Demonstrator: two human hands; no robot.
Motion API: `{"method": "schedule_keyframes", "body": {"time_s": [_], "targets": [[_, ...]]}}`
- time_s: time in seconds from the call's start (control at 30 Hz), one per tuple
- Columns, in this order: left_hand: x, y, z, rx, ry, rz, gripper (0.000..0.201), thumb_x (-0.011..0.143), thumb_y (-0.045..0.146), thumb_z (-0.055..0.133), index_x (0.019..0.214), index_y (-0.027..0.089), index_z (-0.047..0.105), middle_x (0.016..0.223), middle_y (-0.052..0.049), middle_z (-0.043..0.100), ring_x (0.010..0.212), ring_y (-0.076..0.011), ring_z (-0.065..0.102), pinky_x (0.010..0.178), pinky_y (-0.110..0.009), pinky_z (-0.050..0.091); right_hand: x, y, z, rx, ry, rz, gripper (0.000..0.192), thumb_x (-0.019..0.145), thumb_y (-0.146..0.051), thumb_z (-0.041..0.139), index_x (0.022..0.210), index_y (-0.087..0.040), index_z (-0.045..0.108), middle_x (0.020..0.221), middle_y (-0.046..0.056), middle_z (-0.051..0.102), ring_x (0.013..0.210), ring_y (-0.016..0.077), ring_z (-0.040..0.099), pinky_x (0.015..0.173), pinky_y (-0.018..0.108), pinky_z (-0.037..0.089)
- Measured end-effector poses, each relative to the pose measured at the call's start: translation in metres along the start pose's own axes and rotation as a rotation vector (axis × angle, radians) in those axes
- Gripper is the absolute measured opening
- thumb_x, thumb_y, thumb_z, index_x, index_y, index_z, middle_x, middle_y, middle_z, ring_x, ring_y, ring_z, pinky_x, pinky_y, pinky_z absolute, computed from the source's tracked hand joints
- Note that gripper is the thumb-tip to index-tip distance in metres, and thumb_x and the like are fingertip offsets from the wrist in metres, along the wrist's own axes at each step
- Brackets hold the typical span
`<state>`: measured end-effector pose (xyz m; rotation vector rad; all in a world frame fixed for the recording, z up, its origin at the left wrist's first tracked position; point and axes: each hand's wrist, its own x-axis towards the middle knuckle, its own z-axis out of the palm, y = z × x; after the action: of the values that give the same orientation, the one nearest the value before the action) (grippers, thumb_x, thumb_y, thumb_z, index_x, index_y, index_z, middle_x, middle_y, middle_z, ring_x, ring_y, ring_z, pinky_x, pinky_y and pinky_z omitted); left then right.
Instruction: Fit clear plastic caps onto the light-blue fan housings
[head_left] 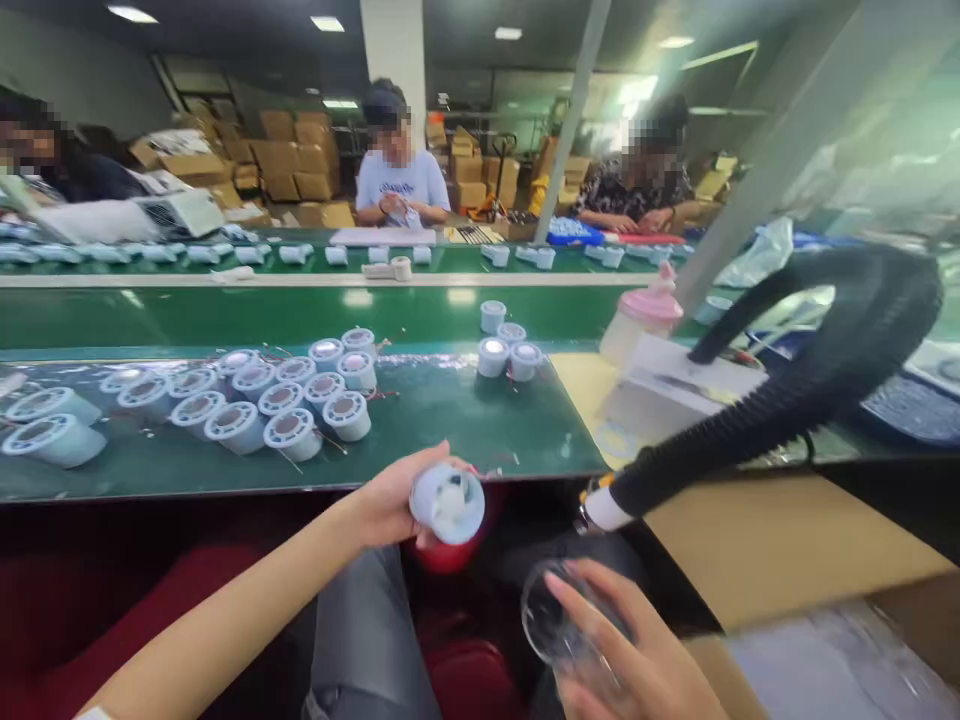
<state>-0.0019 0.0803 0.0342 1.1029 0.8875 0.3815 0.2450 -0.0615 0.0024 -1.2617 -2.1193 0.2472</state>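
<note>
Many pale blue round housings (247, 400) stand in a group on the left part of the green work surface (465, 430), some upright with the open side up, and two at the far left lie on their sides. Thin red wires lie between them. Behind them, across the green conveyor belt (300, 315), three other people sit at the far side, and more white parts lie in a row in front of them.

Near the middle, below the table edge, the left hand (390, 500) is closed around one pale blue housing (448, 503); its open round end faces the camera and something white shows inside. Four more housings (506, 345) stand close together on the surface further back.

To the right of it and lower, the right hand (637, 650) holds a clear round plastic piece (555, 620), with the fingers curled around its rim. The two held things are near each other but apart.

Just above the right hand, a black ribbed hose (787, 400) ends in a white tip (604, 508). A pink-capped bottle (645, 315) stands behind a white box (675, 385), and a cardboard box (772, 550) is on the right.
</note>
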Motion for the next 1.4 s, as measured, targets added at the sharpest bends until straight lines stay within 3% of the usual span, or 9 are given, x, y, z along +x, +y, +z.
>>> {"method": "schedule_keyframes", "body": {"time_s": [0.13,0.27,0.37,0.57,0.7,0.83,1.2,1.3,1.4], "targets": [[-0.021,-0.029,0.038,0.107,-0.145,-0.104,0.037,0.084,0.049,0.05,0.092,0.015,0.061,0.076,-0.002,0.055,0.056,-0.0106,0.048,0.04,-0.019,0.036,0.017,-0.015,0.013,-0.186,0.009,0.012,0.049,0.085,-0.017,0.055,0.133,-0.025,0.051,0.129,0.017,0.048,0.106,0.0324,0.055,0.081,0.048,0.055],[-0.028,-0.028,0.052,0.571,-0.081,0.234,0.019,0.089,0.031,0.052,0.09,0.018,0.065,0.094,-0.004,0.059,0.085,-0.0152,0.056,0.078,-0.027,0.045,0.022,-0.017,0.017,0.016,-0.162,0.173,0.027,0.074,-0.004,0.062,0.096,-0.021,0.068,0.129,0.013,0.052,0.11,0.0312,0.054,0.088,0.046,0.053],[-0.027,-0.032,0.055,0.66,0.037,0.374,0.013,0.088,0.028,0.055,0.094,0.02,0.063,0.099,-0.003,0.057,0.092,-0.0163,0.055,0.085,-0.029,0.042,0.019,-0.02,0.011,0.332,-0.233,0.352,0.012,0.075,-0.01,0.068,0.079,-0.021,0.066,0.124,0.009,0.055,0.113,0.0259,0.055,0.091,0.038,0.05],[-0.018,-0.057,0.058,0.593,0.089,0.452,0.063,0.06,0.047,0.082,0.116,0.028,0.062,0.097,-0.003,0.052,0.087,-0.0174,0.055,0.075,-0.029,0.048,0.019,-0.024,0.0,0.572,-0.11,0.583,0.023,0.086,-0.024,0.055,0.065,-0.019,0.063,0.105,0.007,0.058,0.098,0.02,0.059,0.081,0.03,0.05],[-0.014,-0.065,0.056,0.66,0.035,0.532,0.064,0.057,0.048,0.083,0.115,0.029,0.065,0.112,-0.007,0.053,0.103,-0.023,0.056,0.093,-0.039,0.048,0.018,-0.019,0.001,0.691,-0.043,0.695,0.026,0.078,-0.029,0.063,0.055,-0.017,0.056,0.097,0.009,0.059,0.089,0.0206,0.06,0.062,0.024,0.051],[-0.01,-0.07,0.053,0.581,-0.037,0.519,0.071,0.055,0.04,0.086,0.12,0.027,0.061,0.124,-0.009,0.057,0.116,-0.0269,0.055,0.1,-0.041,0.046,0.016,-0.015,0.002,0.775,-0.006,0.761,0.025,0.072,-0.03,0.068,0.054,-0.018,0.056,0.097,0.011,0.062,0.092,0.0243,0.062,0.061,0.027,0.053],[-0.011,-0.07,0.058,0.234,-0.196,0.321,0.066,0.068,0.023,0.079,0.129,0.027,0.053,0.134,-0.009,0.055,0.117,-0.0236,0.058,0.094,-0.034,0.052,0.009,-0.001,0.004,1.058,0.115,0.826,0.027,0.074,-0.035,0.074,0.055,-0.019,0.066,0.094,0.009,0.071,0.095,0.0273,0.067,0.07,0.035,0.059],[-0.015,-0.068,0.06,0.035,-0.211,0.231,0.065,0.068,0.019,0.079,0.127,0.026,0.053,0.132,-0.008,0.056,0.113,-0.0215,0.06,0.095,-0.034,0.051,0.007,-0.004,0.0,0.942,0.02,0.648,0.012,0.071,-0.033,0.078,0.076,-0.023,0.075,0.111,0.009,0.07,0.108,0.0295,0.063,0.081,0.039,0.058],[-0.02,-0.067,0.062,-0.138,-0.186,0.173,0.061,0.069,0.021,0.08,0.124,0.025,0.055,0.128,-0.008,0.059,0.106,-0.0199,0.063,0.089,-0.032,0.054,0.003,-0.009,-0.005,0.584,-0.081,0.381,0.038,0.07,-0.018,0.077,0.107,-0.026,0.071,0.128,0.007,0.062,0.121,0.0285,0.055,0.1,0.042,0.049]]}}
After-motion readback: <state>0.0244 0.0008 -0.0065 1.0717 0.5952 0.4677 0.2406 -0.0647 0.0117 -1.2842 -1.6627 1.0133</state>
